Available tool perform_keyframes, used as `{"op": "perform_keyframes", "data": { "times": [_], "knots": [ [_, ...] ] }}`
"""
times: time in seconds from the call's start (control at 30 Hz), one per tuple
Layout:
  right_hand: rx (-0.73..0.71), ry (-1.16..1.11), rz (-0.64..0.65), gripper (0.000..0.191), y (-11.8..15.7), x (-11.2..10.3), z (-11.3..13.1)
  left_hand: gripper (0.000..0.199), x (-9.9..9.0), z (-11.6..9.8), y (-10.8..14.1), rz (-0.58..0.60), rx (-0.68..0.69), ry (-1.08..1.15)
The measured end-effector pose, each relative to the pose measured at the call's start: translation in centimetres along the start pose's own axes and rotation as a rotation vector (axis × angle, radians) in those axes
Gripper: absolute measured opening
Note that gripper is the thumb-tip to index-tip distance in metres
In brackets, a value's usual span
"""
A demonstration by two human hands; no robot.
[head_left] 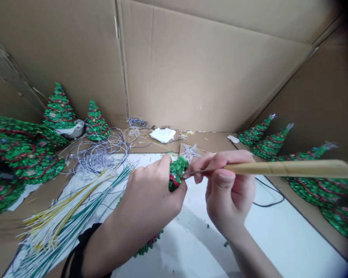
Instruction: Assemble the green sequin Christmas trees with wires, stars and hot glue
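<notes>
cardboard box walls (191, 65) are rising behind a white work sheet (191, 251), and glittery green christmas tree figures (59, 108) are standing on the cardboard floor to both sides of that sheet. beyond the sheet, a white paper square (162, 135) is lying near the back wall. over the sheet's left part, a bundle of cut green, yellow and white wires (60, 220) is fanning out, with a tangle of silver wire (101, 154) just past it. above the sheet's middle, the left hand (150, 197) is curling closed around a small green tree (176, 173), while the right hand (229, 189) is pinching a bamboo-handled pick (287, 168), its metal tip meeting that tree just below a clear star (190, 152). hard pressure could be sending the tip skidding into the left fingers, and levering could be snapping the star loose.
</notes>
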State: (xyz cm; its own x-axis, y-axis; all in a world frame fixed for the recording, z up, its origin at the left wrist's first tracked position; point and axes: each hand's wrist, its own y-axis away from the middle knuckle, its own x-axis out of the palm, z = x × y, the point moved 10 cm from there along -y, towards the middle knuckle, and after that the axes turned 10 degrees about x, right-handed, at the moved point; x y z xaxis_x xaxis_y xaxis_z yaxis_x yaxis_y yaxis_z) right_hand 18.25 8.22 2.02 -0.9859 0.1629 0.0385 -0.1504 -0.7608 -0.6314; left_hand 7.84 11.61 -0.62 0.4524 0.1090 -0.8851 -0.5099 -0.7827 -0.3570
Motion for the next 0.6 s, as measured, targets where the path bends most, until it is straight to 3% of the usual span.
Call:
{"op": "perform_keyframes", "data": {
  "times": [0.43, 0.6],
  "knots": [
    [0.005, -0.044, 0.019, 0.011, -0.14, 0.15, -0.06, 0.014, -0.38, -0.07, 0.03, -0.016, 0.001, -0.016],
    [-0.033, 0.06, -0.006, 0.008, 0.25, 0.14, 0.15, 0.016, 0.42, 0.28, -0.02, 0.007, 0.0, 0.005]
  ]
}}
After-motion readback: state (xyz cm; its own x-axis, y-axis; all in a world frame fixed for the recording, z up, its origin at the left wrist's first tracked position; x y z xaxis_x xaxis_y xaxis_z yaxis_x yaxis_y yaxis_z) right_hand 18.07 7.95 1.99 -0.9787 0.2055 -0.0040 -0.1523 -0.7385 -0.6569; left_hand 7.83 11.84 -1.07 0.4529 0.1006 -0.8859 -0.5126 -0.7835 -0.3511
